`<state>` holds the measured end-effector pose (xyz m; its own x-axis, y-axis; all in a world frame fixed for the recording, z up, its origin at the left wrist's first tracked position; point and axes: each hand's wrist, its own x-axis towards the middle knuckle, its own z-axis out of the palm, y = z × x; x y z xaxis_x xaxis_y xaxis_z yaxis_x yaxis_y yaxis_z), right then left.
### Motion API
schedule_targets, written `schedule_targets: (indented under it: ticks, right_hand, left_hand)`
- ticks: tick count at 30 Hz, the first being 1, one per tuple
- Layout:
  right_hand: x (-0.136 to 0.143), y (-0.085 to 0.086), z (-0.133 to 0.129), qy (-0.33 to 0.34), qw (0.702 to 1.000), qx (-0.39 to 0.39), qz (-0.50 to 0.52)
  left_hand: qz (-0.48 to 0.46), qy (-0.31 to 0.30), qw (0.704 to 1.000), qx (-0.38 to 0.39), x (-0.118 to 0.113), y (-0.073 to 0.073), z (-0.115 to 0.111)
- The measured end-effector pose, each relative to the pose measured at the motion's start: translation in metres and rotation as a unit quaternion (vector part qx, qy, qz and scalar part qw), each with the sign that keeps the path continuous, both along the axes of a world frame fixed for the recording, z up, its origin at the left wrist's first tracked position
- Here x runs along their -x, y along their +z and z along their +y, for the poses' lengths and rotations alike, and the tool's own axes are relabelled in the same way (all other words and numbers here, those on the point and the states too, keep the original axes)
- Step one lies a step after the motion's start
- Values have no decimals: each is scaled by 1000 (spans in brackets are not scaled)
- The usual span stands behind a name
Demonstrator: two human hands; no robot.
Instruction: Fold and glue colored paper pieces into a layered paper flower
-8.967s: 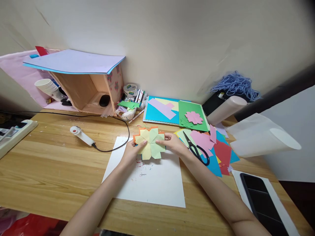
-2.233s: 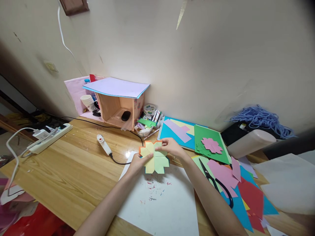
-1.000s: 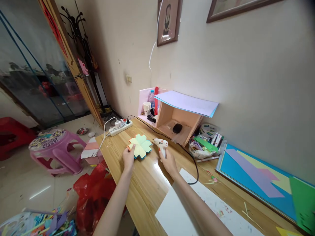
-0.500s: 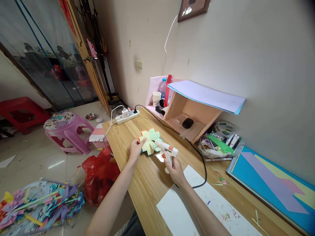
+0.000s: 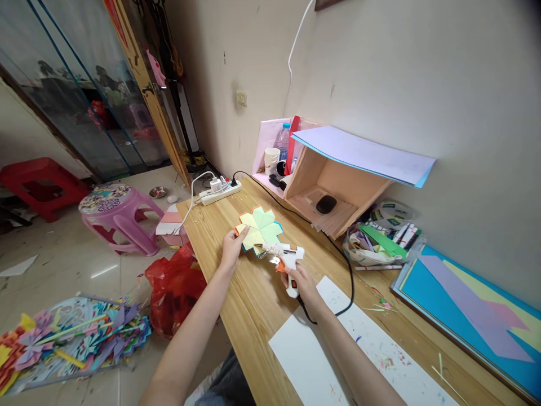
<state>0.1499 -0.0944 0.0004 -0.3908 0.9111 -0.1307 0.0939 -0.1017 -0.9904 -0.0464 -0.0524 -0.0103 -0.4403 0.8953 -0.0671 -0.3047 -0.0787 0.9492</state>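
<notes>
My left hand (image 5: 231, 247) pinches the left edge of a paper flower (image 5: 258, 226), whose petals are pale yellow and mint green with orange and blue edges beneath. My right hand (image 5: 303, 283) is wrapped round the handle of a white hot glue gun (image 5: 285, 252) with an orange trigger. The gun's nozzle points left, at the flower's lower petals; whether it touches the paper I cannot tell. A black cord runs from the gun's handle along the table.
White paper sheets (image 5: 315, 344) lie on the wooden table (image 5: 249, 321) near my right forearm. A power strip (image 5: 220, 193) sits at the far left corner. Behind stand a cardboard box (image 5: 325, 186) and a tub of scraps (image 5: 376, 242); coloured sheets (image 5: 469, 304) lie at right.
The glue gun's nozzle has moved from the flower's centre to its lower edge, and the gun is now more level. The flower looks flatter. The camera view has shifted slightly.
</notes>
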Motion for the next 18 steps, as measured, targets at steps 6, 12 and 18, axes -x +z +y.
schedule_targets:
  ticks: [6, 12, 18]
  right_hand:
    - [1, -4, 2, -36, 998, 25, 41]
    - [1, -3, 3, -59, 995, 47, 69]
    - [-5, -3, 7, -75, 993, 10, 86]
  left_hand:
    - [-11, -5, 1000, -15, -1, -4, 1]
    - [-1, 8, 1000, -14, 0, -5, 2]
    - [25, -3, 1000, -3, 0, -7, 1]
